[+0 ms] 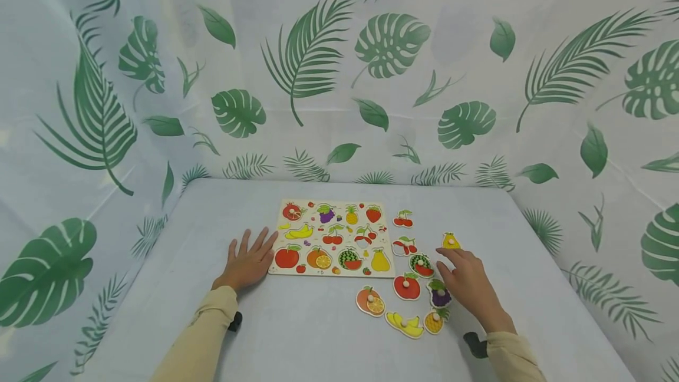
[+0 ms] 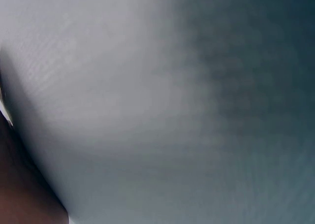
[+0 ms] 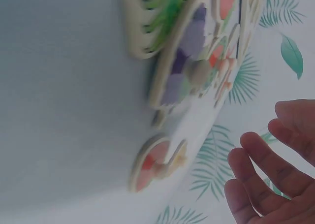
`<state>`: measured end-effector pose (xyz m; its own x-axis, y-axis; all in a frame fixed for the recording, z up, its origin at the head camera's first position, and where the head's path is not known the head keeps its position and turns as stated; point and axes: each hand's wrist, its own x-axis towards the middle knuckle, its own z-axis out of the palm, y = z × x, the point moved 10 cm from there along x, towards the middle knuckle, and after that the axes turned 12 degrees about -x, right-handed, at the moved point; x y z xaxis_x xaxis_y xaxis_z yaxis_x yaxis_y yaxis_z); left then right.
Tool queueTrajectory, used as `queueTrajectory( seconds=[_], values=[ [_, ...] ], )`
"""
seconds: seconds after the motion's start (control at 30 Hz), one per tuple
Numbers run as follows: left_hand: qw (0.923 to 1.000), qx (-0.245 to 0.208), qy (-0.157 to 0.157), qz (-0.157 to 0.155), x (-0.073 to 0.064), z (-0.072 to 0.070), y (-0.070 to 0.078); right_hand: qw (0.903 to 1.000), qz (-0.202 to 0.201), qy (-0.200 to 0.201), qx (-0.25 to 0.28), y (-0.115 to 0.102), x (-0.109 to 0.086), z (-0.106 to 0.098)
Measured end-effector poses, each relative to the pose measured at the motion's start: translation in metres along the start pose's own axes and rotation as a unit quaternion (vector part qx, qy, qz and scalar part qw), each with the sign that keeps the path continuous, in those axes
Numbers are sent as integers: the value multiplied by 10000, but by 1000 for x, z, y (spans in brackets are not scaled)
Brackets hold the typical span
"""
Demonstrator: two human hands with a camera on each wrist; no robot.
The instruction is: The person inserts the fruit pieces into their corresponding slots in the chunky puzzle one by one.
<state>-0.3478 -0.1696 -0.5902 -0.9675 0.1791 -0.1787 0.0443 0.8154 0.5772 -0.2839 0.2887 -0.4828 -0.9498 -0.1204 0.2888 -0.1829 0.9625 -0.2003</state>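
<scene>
A wooden fruit puzzle board (image 1: pixel 318 226) lies flat on the table. My left hand (image 1: pixel 249 261) rests on the cloth with fingers spread, its fingertips at the board's left edge; only a dark strip of that hand (image 2: pixel 24 189) shows in the left wrist view. Above the table at the board's right, my right hand (image 1: pixel 469 285) has loosely bent fingers with nothing between them. Closest to it are the pear piece (image 1: pixel 451 241), the grape piece (image 1: pixel 439 295) and the watermelon piece (image 1: pixel 421 265). A reddish knobbed piece (image 3: pixel 151 164) lies apart in the right wrist view, its fruit unclear.
More knobbed pieces lie right of and below the board: two cherry-like pieces, an apple (image 1: pixel 406 287), an orange (image 1: pixel 366 299), bananas (image 1: pixel 403 324) and a pineapple (image 1: pixel 432 323). A leaf-patterned curtain (image 1: pixel 329 134) stands behind the white-covered table (image 1: pixel 297 335).
</scene>
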Motion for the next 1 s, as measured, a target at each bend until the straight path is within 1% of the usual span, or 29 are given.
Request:
queueTrajectory(
  seconds=[0.23, 0.3, 0.43, 0.57, 0.67, 0.8, 1.0],
  values=[
    [10000, 16, -83, -13, -2, -1, 1, 9986, 240, -432, -185, 9, -20, 6],
    [10000, 20, -89, -13, -2, -1, 1, 9983, 279, -487, -185, 10, -24, 8],
    [10000, 29, -81, -23, -1, -1, 0, 9984, 229, -477, -201, 10, -31, 12],
    [10000, -8, -27, 18, -1, -2, 0, 9981, 212, -561, -104, 8, -35, 17],
    [10000, -27, -7, 38, -1, -2, 1, 9967, 247, -769, -40, 6, -37, 24],
    [10000, -40, -12, 18, -2, -2, 2, 9950, 232, -960, -150, 5, -38, 31],
    [10000, 38, -51, -24, -3, -1, 3, 9952, 163, -937, -220, 4, -38, 33]
  ],
)
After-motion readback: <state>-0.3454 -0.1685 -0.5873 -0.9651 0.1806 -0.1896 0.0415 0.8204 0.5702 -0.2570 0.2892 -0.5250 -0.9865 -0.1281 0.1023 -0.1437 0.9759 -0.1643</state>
